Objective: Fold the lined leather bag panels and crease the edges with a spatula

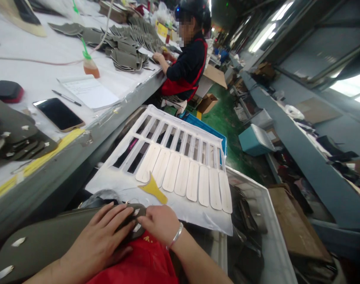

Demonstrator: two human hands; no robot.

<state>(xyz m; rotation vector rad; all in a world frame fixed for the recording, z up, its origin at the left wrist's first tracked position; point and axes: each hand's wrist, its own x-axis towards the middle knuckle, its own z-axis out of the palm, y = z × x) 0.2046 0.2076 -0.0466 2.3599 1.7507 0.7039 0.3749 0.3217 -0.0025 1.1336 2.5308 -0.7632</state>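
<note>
My left hand (101,240) lies flat with fingers spread on a dark olive leather piece (44,244) resting across my lap. My right hand (160,224) is closed in a pinch at the tip of that piece (137,215), wearing a silver bracelet. What it pinches is too small to name. Just beyond my hands a white sheet of peel-off strips (180,173) lies with a yellow scrap (152,188) on it. Red apron cloth (144,262) shows under my wrists.
A long white worktable (44,79) at left carries a phone (59,114), paper and pen, a glue bottle (89,65) and stacks of olive pieces (126,51). A person in a red apron (187,67) works further along. Bins and crates stand at right.
</note>
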